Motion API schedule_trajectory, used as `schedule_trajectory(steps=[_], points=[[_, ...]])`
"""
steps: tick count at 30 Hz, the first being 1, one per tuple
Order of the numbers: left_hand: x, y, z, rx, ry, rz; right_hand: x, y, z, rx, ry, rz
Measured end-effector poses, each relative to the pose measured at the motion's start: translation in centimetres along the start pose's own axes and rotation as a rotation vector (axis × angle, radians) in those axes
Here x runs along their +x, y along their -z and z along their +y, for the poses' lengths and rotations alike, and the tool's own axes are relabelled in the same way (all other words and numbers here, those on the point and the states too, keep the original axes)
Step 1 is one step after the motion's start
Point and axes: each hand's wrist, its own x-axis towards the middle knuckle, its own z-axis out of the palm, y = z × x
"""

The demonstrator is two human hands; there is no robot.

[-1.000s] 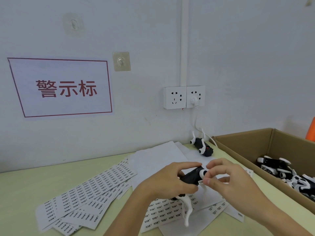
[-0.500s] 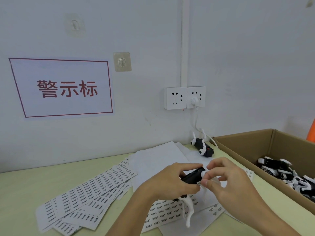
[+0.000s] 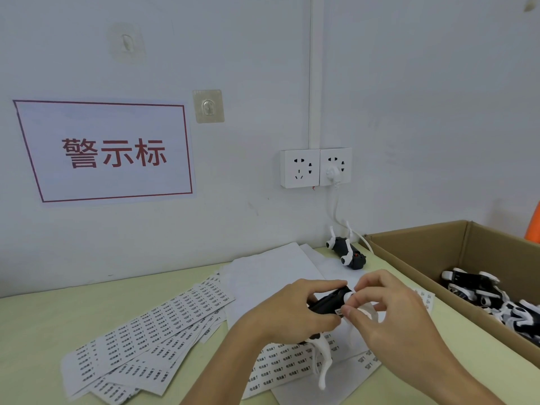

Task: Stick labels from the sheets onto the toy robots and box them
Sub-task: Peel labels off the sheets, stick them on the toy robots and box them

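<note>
The left hand (image 3: 287, 312) is gripping a toy robot (image 3: 328, 302) while the right hand (image 3: 385, 312) fingers are pinching a label (image 3: 339, 312) onto it. Next it likely needs pressing flat, then boxing at three o'clock in the box (image 3: 423, 252).

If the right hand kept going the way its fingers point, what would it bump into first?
Probably the toy robot itself. The right hand has its fingertips aimed left at the black body, pinching a small label against it, with the left hand gripping just behind. Depth is hard to judge here.
</note>
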Motion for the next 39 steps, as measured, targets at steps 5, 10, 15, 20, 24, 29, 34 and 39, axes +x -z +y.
schedule_trajectory(steps=[5, 10, 15, 20, 24, 29, 34, 39], points=[[0.01, 0.05, 0.00, 0.004, -0.005, 0.003, -0.03, -0.10, -0.04, -0.011, 0.013, 0.013], [0.06, -0.06, -0.13, 0.013, -0.007, 0.013, -0.17, -0.15, -0.25, -0.084, 0.074, 0.031], [0.09, -0.01, -0.13, 0.018, -0.010, 0.015, -0.31, -0.23, -0.39, -0.110, 0.106, 0.050], [0.07, -0.03, -0.14, 0.003, 0.002, 0.014, -0.43, -0.27, -0.34, -0.116, 0.109, 0.056], [-0.02, -0.01, -0.04, -0.008, 0.010, 0.008, -0.18, -0.19, -0.19, -0.108, 0.087, 0.068], [-0.16, 0.01, 0.15, -0.011, 0.013, 0.007, -0.11, -0.12, -0.17, -0.086, 0.086, 0.051], [-0.28, 0.03, 0.28, -0.017, 0.015, 0.000, 0.04, -0.12, -0.19, 0.039, 0.008, 0.028], [-0.71, 0.57, 0.08, -0.065, 0.006, -0.024, 0.46, 0.22, -0.10, 0.288, -0.169, -0.001]])
